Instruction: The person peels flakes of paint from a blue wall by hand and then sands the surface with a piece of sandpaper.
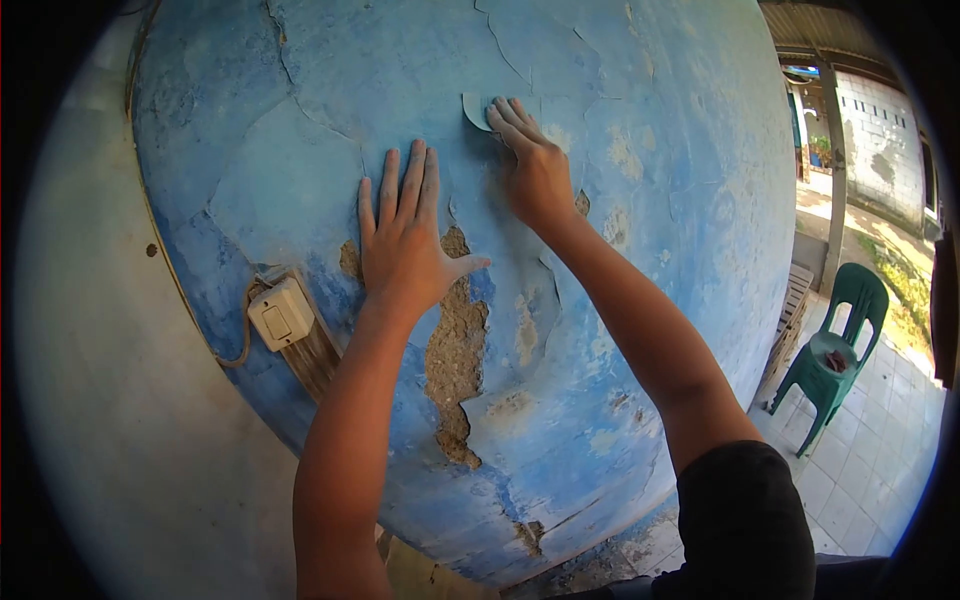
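A blue painted wall with cracked, flaking paint fills most of the view. My left hand lies flat against it with fingers spread, the thumb reaching over a bare patch of rough plaster. Higher and to the right, my right hand presses a thin, pale sheet that looks like sandpaper to the wall. One corner of that sheet curls out to the left of the fingers; the rest is hidden under the hand. Pale dust coats the fingers of both hands.
A white light switch on a wooden board, with a cable, is fixed to the wall at lower left. At right, a green plastic chair with a dish on its seat stands on the tiled floor. Debris lies along the wall's foot.
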`<state>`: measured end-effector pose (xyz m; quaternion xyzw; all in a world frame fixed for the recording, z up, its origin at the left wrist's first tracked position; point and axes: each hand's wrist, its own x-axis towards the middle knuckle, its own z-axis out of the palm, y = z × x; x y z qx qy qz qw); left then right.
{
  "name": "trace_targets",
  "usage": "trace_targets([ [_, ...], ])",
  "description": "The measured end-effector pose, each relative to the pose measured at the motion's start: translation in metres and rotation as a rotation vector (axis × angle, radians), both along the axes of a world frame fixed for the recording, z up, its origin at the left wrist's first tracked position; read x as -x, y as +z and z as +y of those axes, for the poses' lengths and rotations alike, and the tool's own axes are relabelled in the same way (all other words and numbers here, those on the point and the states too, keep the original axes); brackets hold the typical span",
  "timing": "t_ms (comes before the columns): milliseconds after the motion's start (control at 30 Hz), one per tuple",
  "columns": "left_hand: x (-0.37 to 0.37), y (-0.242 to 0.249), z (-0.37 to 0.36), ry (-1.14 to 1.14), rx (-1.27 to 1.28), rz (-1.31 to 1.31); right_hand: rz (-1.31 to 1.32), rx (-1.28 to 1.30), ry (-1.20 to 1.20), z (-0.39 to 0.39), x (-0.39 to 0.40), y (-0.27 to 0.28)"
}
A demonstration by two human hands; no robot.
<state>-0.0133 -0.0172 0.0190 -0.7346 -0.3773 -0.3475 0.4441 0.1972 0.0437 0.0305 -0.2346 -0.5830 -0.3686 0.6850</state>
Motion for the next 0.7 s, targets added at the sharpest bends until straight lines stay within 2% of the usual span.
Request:
trace_targets([
  [100, -0.001, -0.002, 0.003, -0.006, -0.014, 0.004, -0.168, 0.110, -0.002, -0.013, 0.015, -0.073],
  [200, -0.003, 0.003, 0.000, -0.009, -0.020, -0.003, -0.264, 0.083, -0.078, -0.009, -0.010, -0.051],
  [267, -0.001, 0.000, -0.003, 0.000, 0.011, -0.002, -0.234, 0.087, -0.067, -0.004, -0.010, -0.022],
  [333, -0.002, 0.000, -0.002, -0.008, 0.007, -0.004, -0.073, 0.030, -0.050, -0.003, -0.004, -0.004],
  [400, -0.001, -0.003, -0.001, -0.011, 0.021, -0.010, -0.024, 0.025, -0.017, -0.010, 0.010, -0.028],
  [500, 0.000, -0.006, -0.003, -0.018, 0.022, 0.012, -0.143, 0.107, -0.083, -0.016, 0.012, -0.080],
  [600, -0.001, 0.003, -0.002, 0.013, -0.005, 0.000, -0.162, 0.053, -0.112, -0.003, -0.011, -0.047],
  [700, -0.004, 0.000, -0.003, 0.031, 0.002, -0.003, -0.051, 0.080, -0.085, -0.007, -0.010, -0.008],
])
